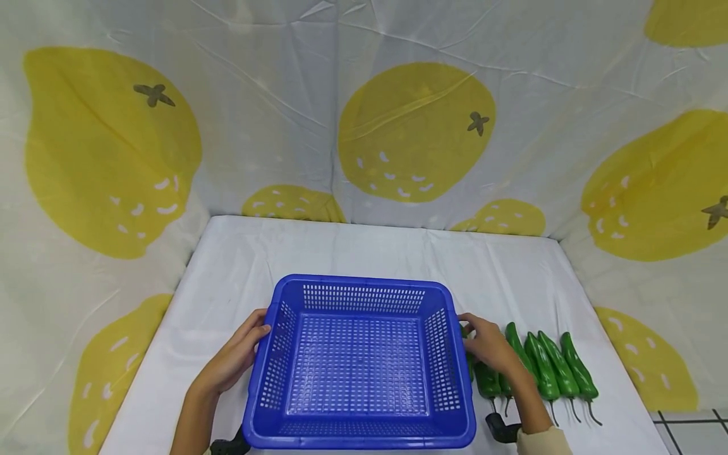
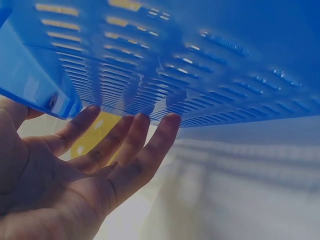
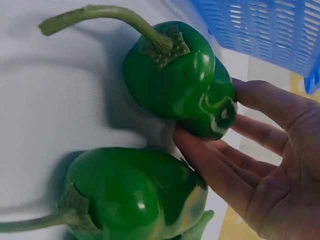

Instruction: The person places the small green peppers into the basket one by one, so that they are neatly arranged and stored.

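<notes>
A blue plastic basket [image 1: 358, 363] with slotted walls stands in front of me on the white cloth, nothing inside it. At its left side my left hand [image 1: 236, 357] holds the rim, thumb at the edge; the left wrist view shows the fingers [image 2: 167, 125] against the slotted outer wall [image 2: 210, 65]. Just right of the basket, my right hand [image 1: 490, 344] pinches a green pepper [image 3: 170, 75] between thumb and fingers, its curved stem pointing away from the palm. A second green pepper [image 3: 125, 190] lies close beside those fingers.
Several more green peppers [image 1: 563, 366] lie in a row to the right, stems toward me. White cloth [image 1: 375, 246] covers the table. Lemon-print fabric [image 1: 415, 133] hangs behind and along both sides. Floor tiles [image 1: 688, 430] show at the lower right.
</notes>
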`<move>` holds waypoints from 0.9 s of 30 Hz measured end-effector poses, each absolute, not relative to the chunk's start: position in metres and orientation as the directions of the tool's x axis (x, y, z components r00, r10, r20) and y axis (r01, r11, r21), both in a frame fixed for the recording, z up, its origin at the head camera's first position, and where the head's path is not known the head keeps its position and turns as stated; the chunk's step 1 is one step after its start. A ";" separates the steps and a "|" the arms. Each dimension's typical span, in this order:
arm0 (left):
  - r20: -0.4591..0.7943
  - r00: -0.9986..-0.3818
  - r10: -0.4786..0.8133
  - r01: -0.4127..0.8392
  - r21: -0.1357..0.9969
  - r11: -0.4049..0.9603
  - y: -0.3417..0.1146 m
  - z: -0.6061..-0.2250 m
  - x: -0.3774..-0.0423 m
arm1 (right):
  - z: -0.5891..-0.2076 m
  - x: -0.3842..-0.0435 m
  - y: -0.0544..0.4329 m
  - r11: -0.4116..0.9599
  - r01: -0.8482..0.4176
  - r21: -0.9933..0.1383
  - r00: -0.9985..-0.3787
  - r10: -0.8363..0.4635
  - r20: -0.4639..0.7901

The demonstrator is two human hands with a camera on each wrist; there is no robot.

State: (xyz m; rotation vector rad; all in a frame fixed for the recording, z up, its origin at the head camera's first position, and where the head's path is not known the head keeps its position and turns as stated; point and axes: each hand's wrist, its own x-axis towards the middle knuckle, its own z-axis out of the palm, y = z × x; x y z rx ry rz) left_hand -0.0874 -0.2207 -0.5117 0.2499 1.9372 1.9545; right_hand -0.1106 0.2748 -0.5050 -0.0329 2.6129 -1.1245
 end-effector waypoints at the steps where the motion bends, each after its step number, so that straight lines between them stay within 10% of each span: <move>1: -0.127 -0.913 0.387 -0.131 0.991 0.015 -0.221 -0.511 -0.088 | -0.504 -0.111 0.276 0.698 0.092 -0.710 -0.959 -0.130 -0.252; 27: -0.124 -0.907 0.402 -0.144 0.989 -0.018 -0.222 -0.509 -0.088 | -0.436 -0.134 0.302 0.763 0.008 -0.646 -0.979 -0.126 -0.160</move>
